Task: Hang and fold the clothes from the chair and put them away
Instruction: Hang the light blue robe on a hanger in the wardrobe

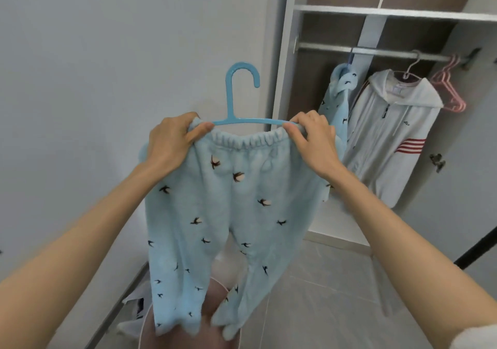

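Note:
Light blue fleece trousers with small dark birds hang in front of me from a blue plastic hanger. My left hand grips the left end of the elastic waistband and the hanger arm. My right hand pinches the right end of the waistband against the hanger. Both trouser legs dangle down toward the floor. The hanger's hook points up, in front of the white wall.
An open wardrobe at the right has a metal rail. On it hang a matching blue bird-print top, a white zip hoodie with red stripes and pink empty hangers. More clothes lie low at the left.

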Demonstrator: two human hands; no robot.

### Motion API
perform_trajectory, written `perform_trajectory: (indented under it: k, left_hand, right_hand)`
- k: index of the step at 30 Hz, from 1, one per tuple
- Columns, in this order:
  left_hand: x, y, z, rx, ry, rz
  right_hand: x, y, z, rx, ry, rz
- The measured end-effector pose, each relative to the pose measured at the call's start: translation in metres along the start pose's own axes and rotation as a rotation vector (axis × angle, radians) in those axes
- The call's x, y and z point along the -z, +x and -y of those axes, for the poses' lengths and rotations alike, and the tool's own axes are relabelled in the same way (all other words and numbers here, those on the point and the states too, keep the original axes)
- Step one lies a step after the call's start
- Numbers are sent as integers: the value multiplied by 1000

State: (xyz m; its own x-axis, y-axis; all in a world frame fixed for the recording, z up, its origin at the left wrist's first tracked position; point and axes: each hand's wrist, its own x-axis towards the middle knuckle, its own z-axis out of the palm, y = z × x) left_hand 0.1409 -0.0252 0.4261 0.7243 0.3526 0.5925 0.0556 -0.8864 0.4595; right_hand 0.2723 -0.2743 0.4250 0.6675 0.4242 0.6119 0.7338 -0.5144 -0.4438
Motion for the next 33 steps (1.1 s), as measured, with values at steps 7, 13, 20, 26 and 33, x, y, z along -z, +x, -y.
perform_trajectory:
  k: [7,13,20,26,33]
  left_hand:
    - [57,87,-97,-172,-40,63]
    - [39,99,-163,-335,-73,125]
    - [-17,97,-228,-408,-41,117]
    - [-79,91,-250,-285,-148,193]
    - [-136,106,-235,-6,-168,394]
  right_hand:
    - [114,64,11,33,-91,-116]
    - [165,59,-31,-30,-128,-226]
    - [216,38,-92,-106,-328,-263]
    - [226,36,-136,-168,-251,-127]
    - [190,50,-177,-220,-5,181]
